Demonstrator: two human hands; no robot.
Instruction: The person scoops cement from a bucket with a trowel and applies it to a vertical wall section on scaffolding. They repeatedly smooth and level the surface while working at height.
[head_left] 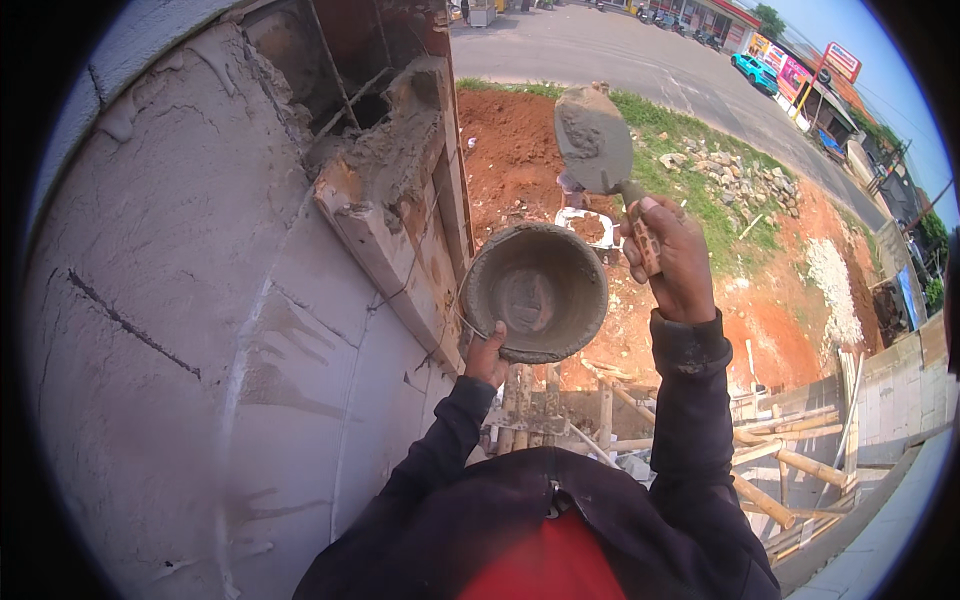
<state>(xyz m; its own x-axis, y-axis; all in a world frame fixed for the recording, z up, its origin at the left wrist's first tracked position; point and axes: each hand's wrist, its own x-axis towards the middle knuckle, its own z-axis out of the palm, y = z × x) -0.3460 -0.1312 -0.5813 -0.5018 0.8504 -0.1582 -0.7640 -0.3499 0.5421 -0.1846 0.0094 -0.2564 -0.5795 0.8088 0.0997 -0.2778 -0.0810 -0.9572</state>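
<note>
My left hand (486,357) grips the near rim of a round, cement-caked bucket (537,290). Inside it I see only smeared grey residue on the walls and bottom. My right hand (677,258) is closed around the wooden handle of a trowel (594,150), held up beyond the bucket and to its right. Wet grey mortar lies on the trowel's broad blade. Left of the bucket stands a wooden formwork box (385,235) against the wall, with rough mortar (395,140) along its top and thin steel bars rising out of it.
A grey plastered wall (170,280) fills the left side. Bamboo scaffold poles (790,440) and boards lie below me at the right. Far beneath are red soil (510,135), a white tub (590,226), a rubble pile (740,175) and a road (600,50).
</note>
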